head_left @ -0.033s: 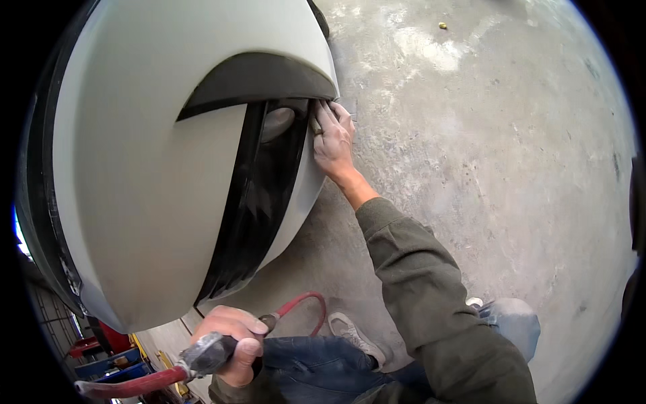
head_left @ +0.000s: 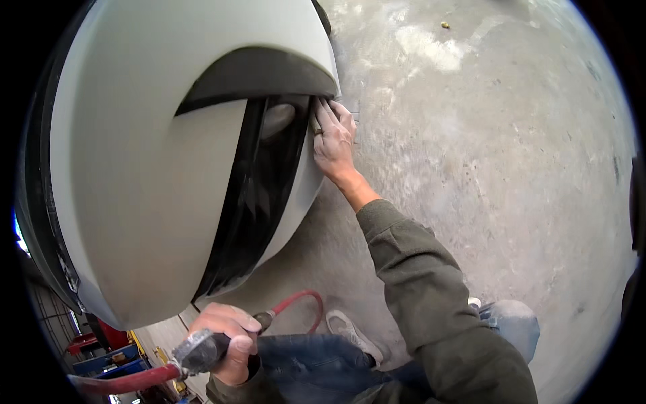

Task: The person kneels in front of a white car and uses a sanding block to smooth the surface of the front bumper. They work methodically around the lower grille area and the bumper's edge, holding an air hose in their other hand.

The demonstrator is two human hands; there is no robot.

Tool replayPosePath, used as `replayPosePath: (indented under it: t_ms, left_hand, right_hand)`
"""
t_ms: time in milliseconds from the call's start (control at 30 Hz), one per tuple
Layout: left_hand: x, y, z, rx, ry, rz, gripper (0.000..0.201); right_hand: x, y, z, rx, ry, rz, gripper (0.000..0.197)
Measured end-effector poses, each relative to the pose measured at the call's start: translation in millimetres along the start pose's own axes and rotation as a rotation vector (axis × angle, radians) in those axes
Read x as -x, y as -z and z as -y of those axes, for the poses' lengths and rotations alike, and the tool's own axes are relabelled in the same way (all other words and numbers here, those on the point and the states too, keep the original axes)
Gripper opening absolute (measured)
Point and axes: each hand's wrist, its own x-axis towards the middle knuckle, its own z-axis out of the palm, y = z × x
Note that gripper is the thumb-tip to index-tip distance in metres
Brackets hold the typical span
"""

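Observation:
My left hand (head_left: 227, 337) is wrapped round a dusty dark tool (head_left: 202, 350) at the lower left, with a red hose (head_left: 134, 379) running from its near end. Another red hose (head_left: 311, 295) loops away from a dark fitting beyond my fingers. The fingers of my right hand (head_left: 333, 138) are stretched out against the right side of a dull white car bumper (head_left: 155, 182). They lie beside the upper end of a glossy black recess (head_left: 259, 195), just under a dark grey curved panel (head_left: 259, 74). The bumper hides part of the fingertips.
Grey, stained concrete floor (head_left: 471, 175) spreads to the right. A small yellowish object (head_left: 445, 25) lies on it at the far side. My shoe (head_left: 350, 333) and jeans (head_left: 303, 353) are near the lower edge. Red and blue items (head_left: 111, 360) stand at the lower left.
The view has shifted slightly, and my left hand with the tool sits a little further left and lower in it. My right hand keeps its place on the bumper.

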Motion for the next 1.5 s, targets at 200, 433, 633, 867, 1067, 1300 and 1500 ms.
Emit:
replayPosePath:
  t_ms: [200, 433, 633, 867, 1067, 1300, 1500]
  left_hand:
    - [5, -8, 4, -0.033, 0.023, 0.062, 0.026]
    - [10, -42, 5, -0.05, -0.004, 0.017, 0.025]
    - [15, -46, -2, -0.053, 0.024, 0.072, 0.024]
    - [-2, -43, -22, -0.047, 0.03, 0.041, 0.023]
    - [-27, -44, -37, -0.054, 0.059, 0.063, 0.024]
    - [-58, -109, 6, -0.065, 0.061, 0.128, 0.021]
    - [-87, -152, 18, -0.03, 0.149, 0.082, 0.03]
  right_hand:
    - [24, 3, 10, 0.017, 0.002, 0.052, 0.068]
    - [-2, 38, -14, 0.199, -0.012, 0.143, 0.069]
    - [22, 64, -21, 0.346, 0.091, 0.26, 0.076]
    - [-17, 76, -15, 0.421, 0.056, 0.369, 0.078]
    - [-39, 92, -14, 0.409, 0.182, 0.486, 0.079]
    - [-86, 100, -95, 0.419, 0.371, 0.501, 0.075]
    - [-118, 110, -124, 0.351, 0.35, 0.569, 0.069]
